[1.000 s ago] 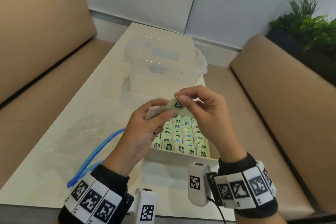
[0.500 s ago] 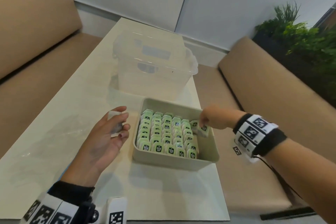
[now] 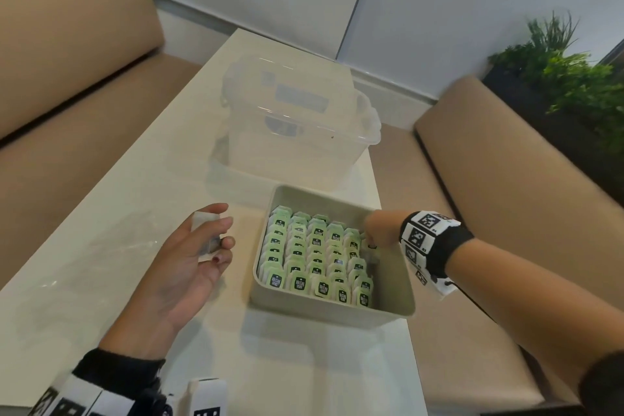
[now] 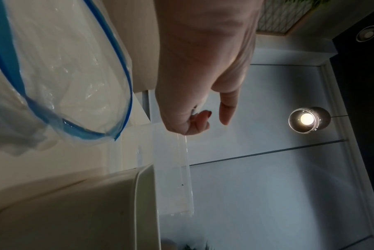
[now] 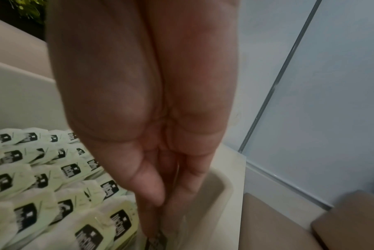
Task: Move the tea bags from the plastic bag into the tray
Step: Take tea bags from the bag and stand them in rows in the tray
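Note:
A beige tray (image 3: 331,311) on the table holds several rows of green-labelled tea bags (image 3: 314,257). My right hand (image 3: 373,238) reaches down into the gap at the tray's right side and pinches one tea bag (image 5: 158,240) between thumb and fingers. To the left of the tray my left hand (image 3: 211,240) lies palm up, its fingers curled round a few pale tea bags (image 3: 202,223). The clear plastic bag (image 3: 111,246) lies flat on the table further left. Its blue zip edge (image 4: 121,76) shows in the left wrist view.
A clear plastic storage box (image 3: 297,125) stands just behind the tray. Tan sofa cushions (image 3: 506,196) flank the white table (image 3: 304,365) on both sides. A green plant (image 3: 567,71) sits at the far right. The table's right edge runs close to the tray.
Both hands were together above the tray a second ago. My right hand has since carried one tea bag down into the tray's right side, while my left hand drew back to the left.

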Demonstrator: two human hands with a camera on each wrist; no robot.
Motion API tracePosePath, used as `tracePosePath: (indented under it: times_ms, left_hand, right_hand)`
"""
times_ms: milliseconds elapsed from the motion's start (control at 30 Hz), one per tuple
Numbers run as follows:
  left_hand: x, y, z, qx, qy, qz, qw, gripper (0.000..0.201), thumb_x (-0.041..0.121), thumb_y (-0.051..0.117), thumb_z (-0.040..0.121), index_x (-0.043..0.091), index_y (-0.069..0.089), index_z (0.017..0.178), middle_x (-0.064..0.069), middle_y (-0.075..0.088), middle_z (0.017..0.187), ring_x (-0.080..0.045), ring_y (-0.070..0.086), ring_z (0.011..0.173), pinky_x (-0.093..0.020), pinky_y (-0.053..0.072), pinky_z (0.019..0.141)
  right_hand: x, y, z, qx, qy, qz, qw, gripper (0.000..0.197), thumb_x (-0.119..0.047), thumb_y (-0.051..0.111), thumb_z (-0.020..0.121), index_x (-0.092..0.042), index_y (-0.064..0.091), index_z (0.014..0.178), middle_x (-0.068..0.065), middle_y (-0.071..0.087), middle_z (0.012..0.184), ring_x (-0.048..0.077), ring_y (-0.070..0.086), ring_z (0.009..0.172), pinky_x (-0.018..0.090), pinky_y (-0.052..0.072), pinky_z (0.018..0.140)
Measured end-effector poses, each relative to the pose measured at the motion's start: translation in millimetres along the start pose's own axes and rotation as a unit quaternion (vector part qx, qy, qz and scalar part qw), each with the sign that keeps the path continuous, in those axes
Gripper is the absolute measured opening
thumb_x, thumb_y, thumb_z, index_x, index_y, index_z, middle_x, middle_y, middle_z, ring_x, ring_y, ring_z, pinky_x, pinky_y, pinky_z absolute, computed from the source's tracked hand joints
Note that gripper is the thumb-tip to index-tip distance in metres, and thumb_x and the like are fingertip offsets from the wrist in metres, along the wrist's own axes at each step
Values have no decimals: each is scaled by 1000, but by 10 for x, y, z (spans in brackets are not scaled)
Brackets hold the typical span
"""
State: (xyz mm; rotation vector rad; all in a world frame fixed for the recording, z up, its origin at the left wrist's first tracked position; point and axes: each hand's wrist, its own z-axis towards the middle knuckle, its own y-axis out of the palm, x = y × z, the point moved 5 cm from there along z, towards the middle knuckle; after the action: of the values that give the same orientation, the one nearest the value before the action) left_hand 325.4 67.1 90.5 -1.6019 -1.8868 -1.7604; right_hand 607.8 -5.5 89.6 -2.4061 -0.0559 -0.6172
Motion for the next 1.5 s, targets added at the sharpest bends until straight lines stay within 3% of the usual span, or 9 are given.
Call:
tracePosePath:
  times_ms: [67, 200, 333, 533, 700, 1067, 1233, 1367, 1500]
  left_hand:
    - [6, -15, -4, 3, 0, 0, 1000, 21, 5, 59, 78, 15, 62, 96, 2, 51, 68, -9, 49, 54, -16, 35, 43]
    - [25, -30, -12, 5, 0, 3, 1000, 26, 8, 61, 71, 15, 62, 96, 2, 51, 68, -9, 49, 54, -15, 35, 43]
    - [24, -18, -13, 3, 3, 5, 1000, 27, 8, 62, 70, 14, 62, 96, 1, 50, 68, -9, 50, 53, -15, 35, 43]
    - [8, -12, -2, -3, 3, -3, 1000, 21, 4, 60, 76, 14, 62, 94, 1, 49, 68, -9, 50, 52, -15, 35, 43]
    - [-15, 17, -24, -15, -2, 3, 1000, 28, 9, 62, 66, 14, 61, 93, 1, 49, 68, -10, 49, 55, -15, 34, 43]
    - [-27, -52, 19, -14, -16, -42, 999, 17, 8, 59, 80, 13, 61, 96, -1, 50, 71, -11, 51, 57, -16, 36, 44]
    - [-108, 39, -5, -80, -115, -137, 981, 76, 31, 84, 48, 5, 62, 117, -20, 67, 105, -35, 69, 90, -32, 57, 70]
    - [-156, 168, -8, -99, -166, -167, 967, 59, 40, 60, 81, 5, 54, 128, -30, 60, 122, -49, 59, 107, -51, 54, 81]
    - [-193, 372, -7, -128, -183, -118, 968, 60, 50, 38, 90, 6, 54, 128, -21, 65, 116, -43, 64, 103, -36, 53, 83]
  right_hand:
    - [-13, 8, 24, -7, 3, -11, 1000, 29, -8, 43, 96, 6, 59, 115, 17, 58, 101, 20, 43, 85, 31, 44, 87]
    - [-37, 27, 22, -7, 4, -14, 1000, 26, -10, 51, 93, 2, 61, 113, 13, 59, 100, 19, 46, 85, 28, 45, 84]
    - [6, 6, -29, 6, 4, -6, 1000, 24, -9, 47, 93, -4, 55, 72, 1, 49, 71, 16, 48, 66, 27, 39, 72]
    - [-32, -50, -207, 8, -22, 5, 1000, 35, -7, 42, 93, -4, 59, 124, 12, 59, 128, 26, 55, 113, 33, 44, 99]
    - [-206, 103, -265, -84, -41, -106, 990, 39, -15, 43, 97, -4, 48, 133, 15, 50, 134, 31, 48, 123, 37, 39, 101]
    - [-215, 111, -233, -92, -18, -103, 990, 43, -24, 42, 99, -7, 42, 139, 9, 45, 140, 30, 47, 126, 35, 39, 100]
    - [-185, 119, -207, -97, -46, -113, 988, 39, -18, 41, 98, -6, 47, 135, 10, 48, 138, 28, 47, 125, 36, 37, 103]
    - [-276, -471, -435, 131, -139, 71, 979, 32, -13, 40, 96, -12, 60, 121, 4, 63, 121, 18, 59, 108, 29, 45, 98]
    - [-639, -1077, -956, 350, -309, 289, 835, 29, -26, 62, 89, -17, 62, 116, 0, 61, 101, 9, 56, 85, 19, 46, 80]
